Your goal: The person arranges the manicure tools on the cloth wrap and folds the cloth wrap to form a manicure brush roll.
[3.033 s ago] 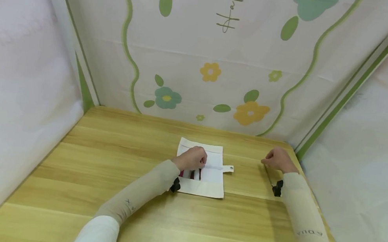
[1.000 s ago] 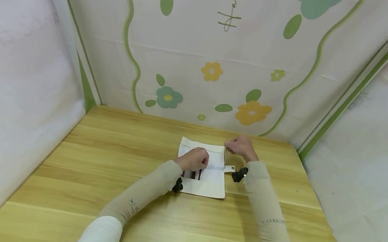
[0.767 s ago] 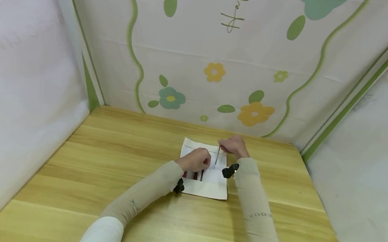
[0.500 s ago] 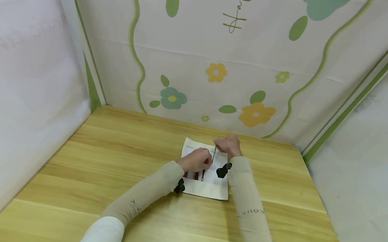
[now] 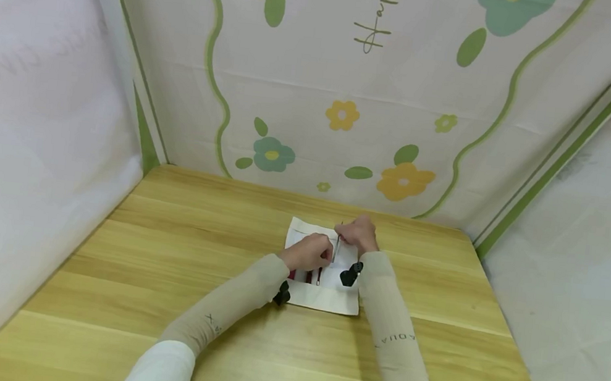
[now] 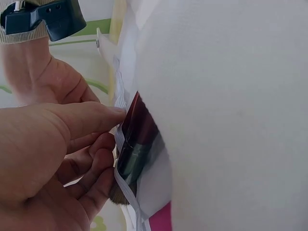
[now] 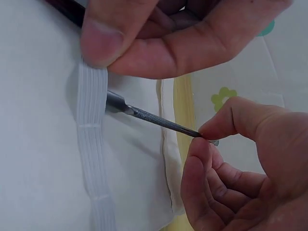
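Observation:
A white cloth roll (image 5: 318,297) lies unfolded on the table, with an elastic band (image 7: 92,130) across it. My left hand (image 5: 308,251) pinches the band between thumb and fingers. With thumb and fingertips my right hand (image 7: 250,168) holds a slim metal tool (image 7: 159,121) with a knurled shaft by its far end. The tool's wider end passes behind the band, so its tip is hidden. Beside my left fingers, a brush (image 6: 137,139) with a dark red handle and dark bristles sits under the band. Several slim dark-red handles show below my left hand in the head view.
The wooden table (image 5: 244,345) extends around the roll on all sides. Behind it stands a white curtain (image 5: 297,59) printed with flowers, and white sheets hang at left and right. A pink item (image 6: 161,219) shows inside the roll.
My right hand has carried the metal tool from the table's right side leftward over the roll, and then slightly down beside my left hand. My left hand has stayed at the band.

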### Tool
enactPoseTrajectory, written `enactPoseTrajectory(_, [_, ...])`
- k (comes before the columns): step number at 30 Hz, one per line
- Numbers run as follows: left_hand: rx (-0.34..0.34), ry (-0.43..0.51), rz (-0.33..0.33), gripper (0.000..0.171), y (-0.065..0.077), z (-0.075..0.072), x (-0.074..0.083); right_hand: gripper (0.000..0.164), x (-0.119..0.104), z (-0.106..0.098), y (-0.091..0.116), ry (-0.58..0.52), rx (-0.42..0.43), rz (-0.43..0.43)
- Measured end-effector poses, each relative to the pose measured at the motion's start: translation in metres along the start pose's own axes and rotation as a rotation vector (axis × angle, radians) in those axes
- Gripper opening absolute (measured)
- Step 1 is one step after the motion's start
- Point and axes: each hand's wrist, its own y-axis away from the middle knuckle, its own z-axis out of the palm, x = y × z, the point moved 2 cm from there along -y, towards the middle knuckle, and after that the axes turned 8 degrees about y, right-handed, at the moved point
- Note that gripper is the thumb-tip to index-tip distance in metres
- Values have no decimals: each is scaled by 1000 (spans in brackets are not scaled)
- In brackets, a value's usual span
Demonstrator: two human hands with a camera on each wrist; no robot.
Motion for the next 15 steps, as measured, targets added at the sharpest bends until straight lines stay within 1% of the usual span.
enactPoseTrajectory(3, [6, -4, -5, 15, -1, 0, -2, 31, 1, 2, 3, 10, -9, 5])
enactPoseTrajectory(7, [-4, 4, -7, 15, -2, 2, -4, 31, 3, 5, 7, 22, -37, 18])
enactPoseTrajectory(11, [-5, 5, 12, 16, -3, 3, -4, 29, 7, 7, 11, 24, -75, 34])
enactPoseTrajectory(15, [-2, -15, 27, 16, -4, 5, -4, 26, 11, 9, 15, 12, -117, 44])
